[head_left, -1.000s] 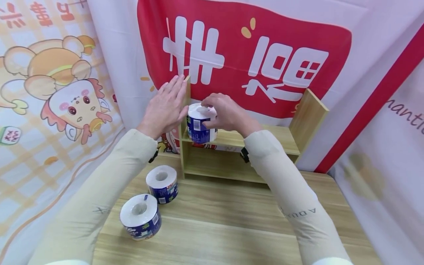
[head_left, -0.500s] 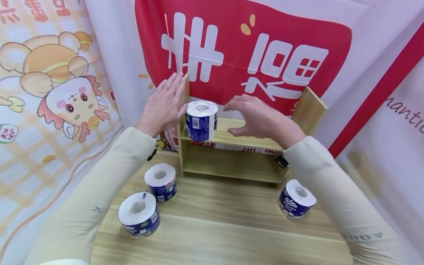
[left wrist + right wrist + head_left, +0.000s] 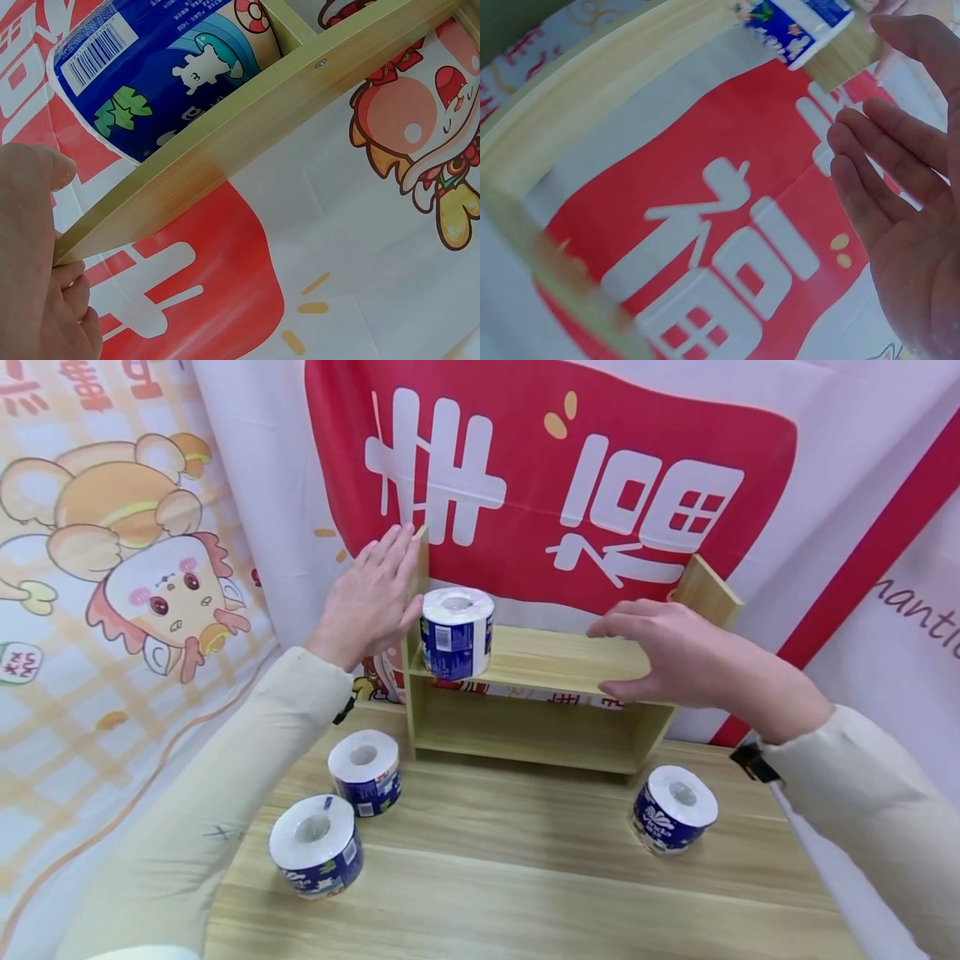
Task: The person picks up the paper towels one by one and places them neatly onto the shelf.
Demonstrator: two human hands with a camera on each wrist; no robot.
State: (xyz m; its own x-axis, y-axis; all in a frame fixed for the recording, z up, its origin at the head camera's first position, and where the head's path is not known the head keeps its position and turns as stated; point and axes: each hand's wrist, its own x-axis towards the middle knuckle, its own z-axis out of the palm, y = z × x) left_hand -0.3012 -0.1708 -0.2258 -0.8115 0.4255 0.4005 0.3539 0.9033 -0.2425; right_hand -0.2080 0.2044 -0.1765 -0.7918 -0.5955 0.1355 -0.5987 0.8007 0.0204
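A small two-level wooden shelf [image 3: 555,656] stands at the back of the table. On its upper board, against the left side panel [image 3: 217,157], sits a toilet paper roll [image 3: 454,643] in blue-and-white wrap. My left hand [image 3: 372,597] rests at that panel's upper end, fingers straight, its thumb on the roll's side of the panel in the left wrist view. Over the right part of the upper board hovers my right hand [image 3: 678,656], holding nothing, its thumb and fingers spread apart. The right wrist view shows those fingers [image 3: 900,150] apart from the roll.
Two more toilet paper rolls, a nearer one [image 3: 317,847] and a farther one [image 3: 365,772], stand on the table [image 3: 510,877] left of the shelf. Another roll [image 3: 673,810] stands at the front right of it. Printed cloth [image 3: 262,410] hangs behind.
My right hand has let go of the roll on the upper board and moved right. The right-hand table roll, earlier hidden by the arm, has come into view. My left hand stays at the panel.
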